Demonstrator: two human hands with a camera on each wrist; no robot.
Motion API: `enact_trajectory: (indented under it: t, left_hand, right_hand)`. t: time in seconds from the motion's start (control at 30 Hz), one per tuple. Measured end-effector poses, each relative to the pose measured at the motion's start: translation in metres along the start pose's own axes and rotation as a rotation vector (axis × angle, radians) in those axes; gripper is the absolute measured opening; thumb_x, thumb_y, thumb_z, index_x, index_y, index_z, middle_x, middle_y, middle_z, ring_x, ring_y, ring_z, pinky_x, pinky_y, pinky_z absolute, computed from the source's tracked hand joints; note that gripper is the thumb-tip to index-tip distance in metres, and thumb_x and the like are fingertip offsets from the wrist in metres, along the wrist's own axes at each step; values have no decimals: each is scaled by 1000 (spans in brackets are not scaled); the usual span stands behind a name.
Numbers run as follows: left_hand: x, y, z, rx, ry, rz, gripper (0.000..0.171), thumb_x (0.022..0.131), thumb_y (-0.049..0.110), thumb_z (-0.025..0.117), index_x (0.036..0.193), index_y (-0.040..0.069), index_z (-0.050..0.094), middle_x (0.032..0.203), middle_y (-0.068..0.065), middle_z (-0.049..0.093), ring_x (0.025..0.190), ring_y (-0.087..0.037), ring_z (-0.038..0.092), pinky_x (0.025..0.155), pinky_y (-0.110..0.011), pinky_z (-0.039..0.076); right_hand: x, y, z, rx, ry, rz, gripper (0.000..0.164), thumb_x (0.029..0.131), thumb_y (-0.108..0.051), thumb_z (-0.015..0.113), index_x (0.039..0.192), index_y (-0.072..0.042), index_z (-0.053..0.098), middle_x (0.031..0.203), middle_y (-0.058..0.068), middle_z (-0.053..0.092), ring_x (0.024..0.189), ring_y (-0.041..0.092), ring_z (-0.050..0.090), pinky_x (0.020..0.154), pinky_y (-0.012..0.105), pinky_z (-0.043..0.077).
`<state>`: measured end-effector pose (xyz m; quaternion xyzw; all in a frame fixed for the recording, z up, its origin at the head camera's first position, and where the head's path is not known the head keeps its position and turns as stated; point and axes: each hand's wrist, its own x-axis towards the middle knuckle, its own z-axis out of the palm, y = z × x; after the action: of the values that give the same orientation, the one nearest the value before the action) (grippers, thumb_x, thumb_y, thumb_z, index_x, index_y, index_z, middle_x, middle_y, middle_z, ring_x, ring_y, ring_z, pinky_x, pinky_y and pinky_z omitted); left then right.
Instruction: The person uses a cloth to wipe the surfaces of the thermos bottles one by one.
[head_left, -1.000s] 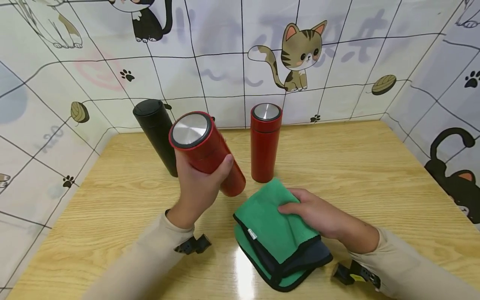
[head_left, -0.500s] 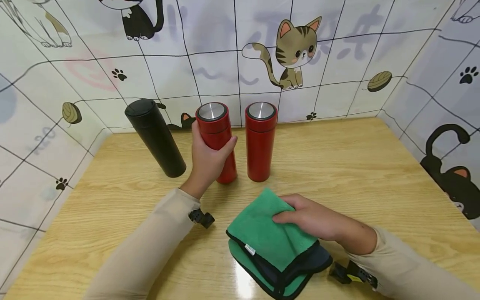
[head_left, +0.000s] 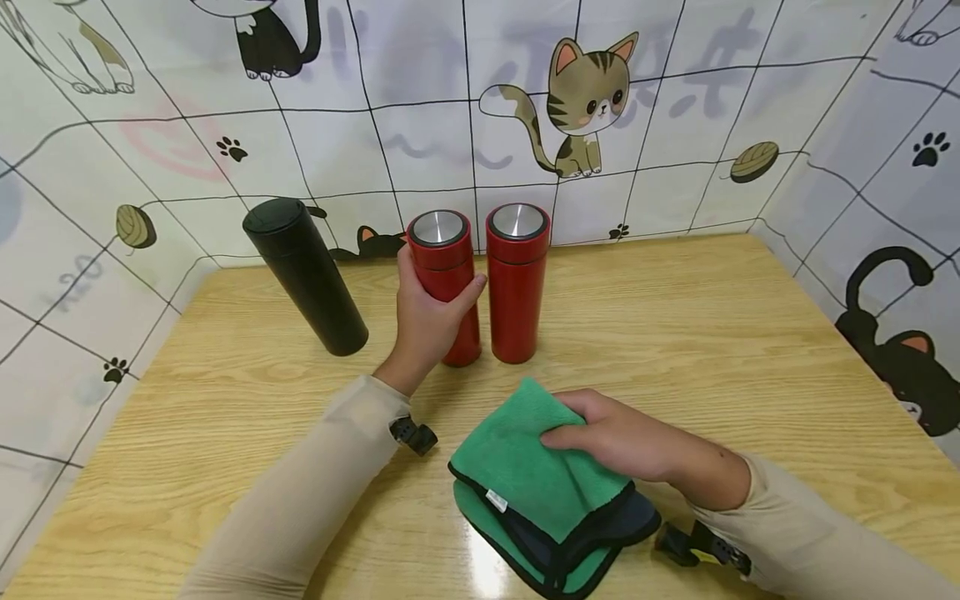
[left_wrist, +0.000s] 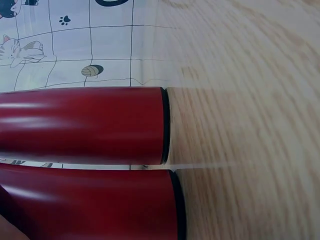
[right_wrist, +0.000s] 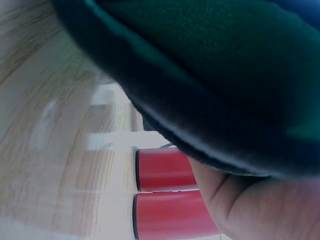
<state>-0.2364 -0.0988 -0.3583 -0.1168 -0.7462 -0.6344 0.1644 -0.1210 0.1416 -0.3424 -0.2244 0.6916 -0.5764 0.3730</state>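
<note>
My left hand (head_left: 429, 321) grips a red thermos flask (head_left: 454, 279) with a silver-topped lid, its fingers behind and its thumb across the front. That flask stands upright on the table, just left of a second red flask (head_left: 517, 292) of the same look. In the left wrist view both flask bottoms meet the wood, with a narrow gap between the held flask (left_wrist: 100, 205) and the other flask (left_wrist: 90, 125). My right hand (head_left: 615, 433) pinches a folded green cloth (head_left: 517, 458) with black edging, thumb on top; its other fingers are partly hidden behind the cloth.
A black flask (head_left: 307, 279) stands at the back left of the wooden table (head_left: 675, 333). Behind the table rises a white wall covering (head_left: 420, 150) with grid lines and cartoon cats, and it continues along both sides.
My left hand has brought its red flask back and to the right, from tilted near the black flask to upright beside the other red one. The right hand stays on the cloth.
</note>
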Motion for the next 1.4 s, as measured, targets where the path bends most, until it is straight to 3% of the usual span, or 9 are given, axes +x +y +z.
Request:
enact_trajectory:
  t: [0.37,0.47,0.57,0.67,0.83,0.93,1.07,1.27,1.4]
  left_hand:
    - [-10,5,-16,43,-11,66,80,88,30,74,152,24,26,144,1,47,133,-15,45,109,-45,46]
    - [-20,14,-27,73,109,204,72,91,27,67,152,16,29,147,-4,45,136,-14,41,113,-42,39]
    - [-28,27,-42,129,305,389,58,89,21,63,139,4,40,138,-12,50,128,-18,45,104,-36,38]
    - [-28,39,-59,194,506,487,54,83,17,65,130,0,45,131,-11,51,122,-19,42,94,-34,32]
    - [-18,52,-89,260,633,304,76,85,18,71,148,4,31,153,-5,33,142,-9,26,115,-30,20]
    - [-13,49,-103,252,590,88,95,87,24,74,158,12,13,165,0,15,151,-5,11,123,-29,8]
    - [-5,26,-117,209,510,-106,108,86,32,77,160,28,-3,167,6,5,153,-7,6,124,-34,12]
    - [4,-4,-127,108,450,-128,93,86,29,78,156,33,18,149,-3,40,134,-17,45,114,-43,36]
    - [1,-6,-126,124,464,-113,83,84,34,80,151,33,30,140,-2,47,126,-15,50,110,-42,41]
  right_hand:
    - [2,0,0,-34,4,-6,36,103,-17,51,134,-1,57,119,12,67,96,16,70,83,30,58]
    - [2,1,0,-30,1,-13,36,103,-17,51,135,-1,56,121,13,66,97,15,69,84,30,58]
    - [2,1,1,-26,2,-16,36,103,-17,51,135,-1,56,122,13,66,97,15,69,84,30,58]
    - [1,0,2,-43,12,-24,35,103,-17,51,133,0,56,119,12,66,96,14,69,83,30,58]
    - [0,0,2,-45,18,-34,34,103,-17,52,131,0,57,117,12,66,94,15,69,82,30,58]
    - [0,1,3,-37,10,-36,34,103,-17,52,132,0,57,119,13,66,94,15,69,82,31,59]
    - [0,1,3,-28,-5,-39,34,103,-17,52,132,-1,57,119,13,66,94,16,70,82,31,59]
    - [-2,-1,3,-29,6,-34,33,102,-17,53,131,-1,58,117,12,67,92,15,70,80,31,59]
    - [-3,-3,1,-44,41,-32,32,102,-17,53,129,1,58,115,11,67,92,16,69,81,31,59]
